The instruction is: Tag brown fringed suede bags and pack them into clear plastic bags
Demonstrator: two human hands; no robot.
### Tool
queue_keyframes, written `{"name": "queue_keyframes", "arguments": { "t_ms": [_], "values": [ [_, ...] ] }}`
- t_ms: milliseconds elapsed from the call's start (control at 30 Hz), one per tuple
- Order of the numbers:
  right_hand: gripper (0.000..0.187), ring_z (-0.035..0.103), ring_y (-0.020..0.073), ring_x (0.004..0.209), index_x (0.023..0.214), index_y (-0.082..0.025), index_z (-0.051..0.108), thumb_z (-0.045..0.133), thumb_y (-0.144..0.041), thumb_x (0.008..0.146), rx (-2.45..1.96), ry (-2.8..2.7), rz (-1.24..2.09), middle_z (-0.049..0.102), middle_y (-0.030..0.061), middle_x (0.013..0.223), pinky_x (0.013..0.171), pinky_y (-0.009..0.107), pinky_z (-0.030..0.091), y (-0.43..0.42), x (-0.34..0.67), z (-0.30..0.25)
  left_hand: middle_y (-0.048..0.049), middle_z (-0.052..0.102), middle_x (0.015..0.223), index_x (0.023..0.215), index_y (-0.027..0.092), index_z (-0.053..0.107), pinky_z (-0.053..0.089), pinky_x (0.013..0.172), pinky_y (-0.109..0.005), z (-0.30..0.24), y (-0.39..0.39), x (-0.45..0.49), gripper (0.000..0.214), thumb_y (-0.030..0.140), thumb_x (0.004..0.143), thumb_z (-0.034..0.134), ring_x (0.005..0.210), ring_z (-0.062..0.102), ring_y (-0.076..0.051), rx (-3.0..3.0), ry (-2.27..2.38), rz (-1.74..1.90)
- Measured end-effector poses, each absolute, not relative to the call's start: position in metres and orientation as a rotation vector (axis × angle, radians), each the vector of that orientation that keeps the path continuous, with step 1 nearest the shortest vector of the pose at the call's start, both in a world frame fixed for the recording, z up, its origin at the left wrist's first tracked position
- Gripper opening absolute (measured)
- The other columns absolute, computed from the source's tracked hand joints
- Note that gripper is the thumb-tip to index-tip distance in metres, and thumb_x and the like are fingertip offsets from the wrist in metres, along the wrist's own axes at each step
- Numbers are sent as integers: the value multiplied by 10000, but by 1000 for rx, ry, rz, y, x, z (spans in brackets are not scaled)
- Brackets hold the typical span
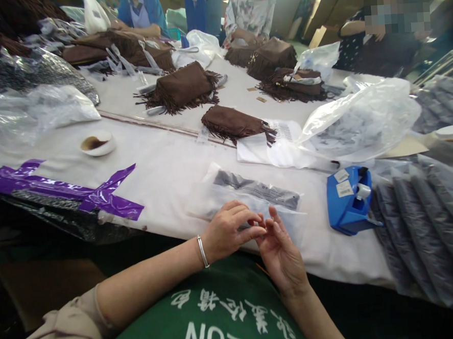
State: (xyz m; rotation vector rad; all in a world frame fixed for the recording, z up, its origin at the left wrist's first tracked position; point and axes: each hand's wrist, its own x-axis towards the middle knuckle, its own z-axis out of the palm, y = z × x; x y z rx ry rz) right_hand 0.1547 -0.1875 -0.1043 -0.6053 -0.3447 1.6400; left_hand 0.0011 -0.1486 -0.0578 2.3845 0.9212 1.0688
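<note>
Green apron (228, 317): white letters "LON", cut off at the frame's edge. White Chinese characters above them, not legible. Blue dispenser (349, 200) labels: unreadable.

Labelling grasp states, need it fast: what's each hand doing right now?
Left hand: fingers pinched at the right fingertips; contents cannot be told.
Right hand: loosely open, nothing visibly held, by the clear bag.

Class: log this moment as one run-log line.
left hand: fingertips meeting right hand | just beyond: clear bagged item | nearby: blue tape dispenser
</note>
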Motion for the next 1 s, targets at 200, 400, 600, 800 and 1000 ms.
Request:
{"name": "queue_keyframes", "arguments": {
  "t_ms": [200,400,600,800,1000],
  "values": [
    [420,505,178,1197,1267,-314,495,586,-274,860,-663,-498,1584,640,-7,1154,1109,404,301,-190,147,-101,-23,652,867,913,178,643,468,800,-267,-65,-155,10,194,334,802,678,841,588,-158,1987,1081,1022],
    [469,456,195,1251,1339,-322,409,546,-335,890,-877,-762,1342,554,20,1302,1131,460,243,-197,141,-101,-4,631,687,712,141,612,451,665,-229,-59,-156,12,215,304,852,598,658,580,-115,1718,1077,984],
    [431,296,187,1358,1285,-369,490,530,-215,885,-1069,-1514,682,608,-35,1224,1159,476,162,-187,167,-109,-19,644,763,742,135,609,465,785,-260,-54,-154,0,173,295,799,640,778,594,-134,1149,821,871],
    [424,474,235,1227,1180,-377,588,639,-200,798,-1010,-1833,507,639,-35,1168,1152,483,161,-172,200,-117,-72,678,949,693,155,591,472,906,-351,-44,-155,-17,94,220,752,625,948,611,-201,1018,693,867],
    [351,507,253,1147,1033,-255,646,346,-416,949,-984,-1508,1204,612,51,1153,1028,454,354,-182,180,-103,-80,635,1159,702,170,573,385,1046,-466,-40,-154,-21,104,200,798,596,1207,498,-262,1450,669,938]
  ]
}}
